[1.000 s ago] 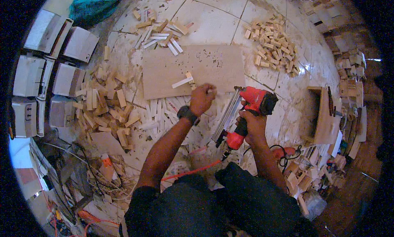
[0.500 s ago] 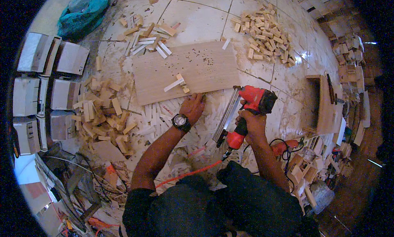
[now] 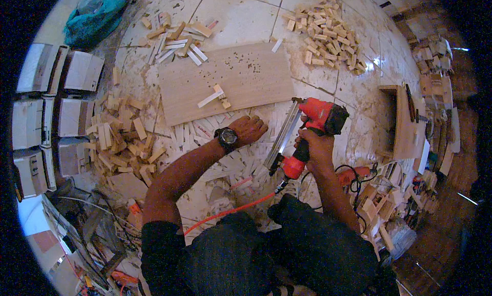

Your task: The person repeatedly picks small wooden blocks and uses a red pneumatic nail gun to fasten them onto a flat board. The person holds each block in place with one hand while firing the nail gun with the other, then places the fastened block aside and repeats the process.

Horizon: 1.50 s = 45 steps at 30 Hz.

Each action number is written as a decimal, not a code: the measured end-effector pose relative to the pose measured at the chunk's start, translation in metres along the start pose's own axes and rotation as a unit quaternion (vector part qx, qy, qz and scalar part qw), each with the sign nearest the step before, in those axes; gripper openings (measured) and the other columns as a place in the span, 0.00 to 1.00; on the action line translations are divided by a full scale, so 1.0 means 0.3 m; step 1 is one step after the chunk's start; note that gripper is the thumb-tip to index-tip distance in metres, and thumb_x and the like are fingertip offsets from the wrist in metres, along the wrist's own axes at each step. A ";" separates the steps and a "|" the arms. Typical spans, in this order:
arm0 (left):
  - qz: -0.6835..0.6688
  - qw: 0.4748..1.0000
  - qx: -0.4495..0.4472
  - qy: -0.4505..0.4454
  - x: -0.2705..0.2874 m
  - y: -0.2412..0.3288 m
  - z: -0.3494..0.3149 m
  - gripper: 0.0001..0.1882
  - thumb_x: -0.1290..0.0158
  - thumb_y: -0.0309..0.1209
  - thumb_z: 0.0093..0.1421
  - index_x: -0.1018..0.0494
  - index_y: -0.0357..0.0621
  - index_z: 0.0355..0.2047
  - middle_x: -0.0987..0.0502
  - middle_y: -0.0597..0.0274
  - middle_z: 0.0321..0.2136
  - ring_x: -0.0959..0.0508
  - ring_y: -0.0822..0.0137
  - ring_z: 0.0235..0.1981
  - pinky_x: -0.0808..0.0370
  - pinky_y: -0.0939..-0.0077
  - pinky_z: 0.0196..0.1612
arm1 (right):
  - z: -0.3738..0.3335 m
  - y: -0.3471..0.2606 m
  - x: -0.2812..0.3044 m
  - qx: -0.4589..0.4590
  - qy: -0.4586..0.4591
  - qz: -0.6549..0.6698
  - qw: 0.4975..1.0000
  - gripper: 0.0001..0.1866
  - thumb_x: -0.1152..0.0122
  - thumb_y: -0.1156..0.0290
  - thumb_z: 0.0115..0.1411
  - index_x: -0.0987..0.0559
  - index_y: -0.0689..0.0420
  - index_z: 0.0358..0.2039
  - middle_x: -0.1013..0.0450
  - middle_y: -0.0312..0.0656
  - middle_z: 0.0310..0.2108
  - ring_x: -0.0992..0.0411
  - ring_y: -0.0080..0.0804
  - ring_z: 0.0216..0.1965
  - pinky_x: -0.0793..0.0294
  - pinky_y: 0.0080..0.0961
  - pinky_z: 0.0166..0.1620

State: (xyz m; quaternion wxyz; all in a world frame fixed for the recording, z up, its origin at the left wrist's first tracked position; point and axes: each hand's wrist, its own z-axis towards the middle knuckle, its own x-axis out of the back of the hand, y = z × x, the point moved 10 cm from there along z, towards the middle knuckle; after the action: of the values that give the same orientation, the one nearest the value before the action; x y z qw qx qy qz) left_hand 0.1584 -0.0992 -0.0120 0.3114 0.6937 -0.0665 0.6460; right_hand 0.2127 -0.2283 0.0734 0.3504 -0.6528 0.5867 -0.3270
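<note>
Red nail gun (image 3: 313, 122) gripped in right hand (image 3: 316, 148), left hand (image 3: 249, 129) loose on floor strips just beside wooden board (image 3: 225, 80)

bare board (image 3: 256, 75) middle, block heaps (image 3: 123, 142) flanking

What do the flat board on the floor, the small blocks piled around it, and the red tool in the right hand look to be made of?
Board: pale unfinished wood or plywood, matte, dotted with small dark marks. Blocks: bare light wood, cut ends visible. Nail gun in the right hand: glossy red casing, likely plastic or painted metal, with a silvery metal magazine.
</note>
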 end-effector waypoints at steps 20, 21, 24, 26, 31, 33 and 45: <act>-0.570 0.455 0.455 0.511 0.062 -0.309 -0.590 0.19 0.46 0.19 0.52 0.34 0.36 0.46 0.26 0.58 0.33 0.22 0.67 0.31 0.22 0.75 0.34 | -0.024 0.051 -0.231 -0.038 -0.098 -0.058 0.993 0.19 0.42 0.84 0.45 0.27 0.60 0.41 0.30 0.38 0.25 0.30 0.27 0.18 0.26 0.25 0.22; -0.549 0.466 0.455 0.524 0.072 -0.317 -0.596 0.22 0.45 0.18 0.51 0.36 0.37 0.47 0.27 0.59 0.33 0.23 0.67 0.30 0.22 0.75 0.34 | -0.025 0.061 -0.245 -0.047 -0.107 -0.073 0.990 0.19 0.42 0.84 0.45 0.27 0.60 0.40 0.30 0.38 0.25 0.30 0.26 0.18 0.26 0.25 0.22; -0.548 0.440 0.487 0.519 0.040 -0.338 -0.608 0.28 0.44 0.17 0.48 0.41 0.40 0.50 0.29 0.60 0.31 0.23 0.65 0.28 0.22 0.73 0.32 | -0.024 0.071 -0.286 -0.036 -0.124 -0.092 0.987 0.19 0.42 0.83 0.45 0.27 0.60 0.40 0.30 0.38 0.24 0.30 0.26 0.18 0.27 0.25 0.22; -0.541 0.459 0.477 0.519 0.046 -0.362 -0.603 0.30 0.44 0.17 0.48 0.42 0.41 0.51 0.30 0.58 0.33 0.23 0.65 0.28 0.21 0.72 0.32 | -0.026 0.075 -0.311 -0.023 -0.139 -0.101 0.985 0.18 0.42 0.83 0.45 0.27 0.59 0.40 0.30 0.37 0.24 0.30 0.26 0.18 0.27 0.25 0.22; -0.504 0.523 0.488 0.484 0.045 -0.410 -0.610 0.30 0.45 0.16 0.48 0.43 0.41 0.51 0.32 0.55 0.35 0.24 0.64 0.30 0.21 0.72 0.32 | -0.025 0.082 -0.362 0.016 -0.160 -0.115 0.980 0.18 0.42 0.82 0.45 0.28 0.59 0.39 0.31 0.36 0.24 0.30 0.27 0.18 0.27 0.25 0.22; -0.494 0.546 0.483 0.474 0.049 -0.419 -0.610 0.30 0.45 0.16 0.48 0.43 0.42 0.51 0.33 0.54 0.36 0.24 0.64 0.31 0.21 0.72 0.32 | -0.020 0.091 -0.384 0.017 -0.177 -0.148 0.973 0.18 0.42 0.83 0.45 0.28 0.59 0.39 0.31 0.36 0.23 0.30 0.27 0.18 0.27 0.25 0.22; -0.475 0.567 0.498 0.454 0.081 -0.447 -0.621 0.38 0.40 0.20 0.45 0.45 0.48 0.55 0.30 0.57 0.35 0.24 0.68 0.30 0.23 0.75 0.32 | -0.044 0.094 -0.501 0.005 -0.203 -0.187 0.961 0.17 0.40 0.81 0.44 0.30 0.58 0.37 0.31 0.36 0.22 0.30 0.26 0.19 0.28 0.24 0.23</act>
State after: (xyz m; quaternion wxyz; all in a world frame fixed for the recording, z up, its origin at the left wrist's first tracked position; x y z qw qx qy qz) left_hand 0.0692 0.1117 -0.0408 0.1678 0.2867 0.7545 0.5661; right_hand 0.1719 -0.0816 0.0544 0.3980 -0.8019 0.3689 -0.2500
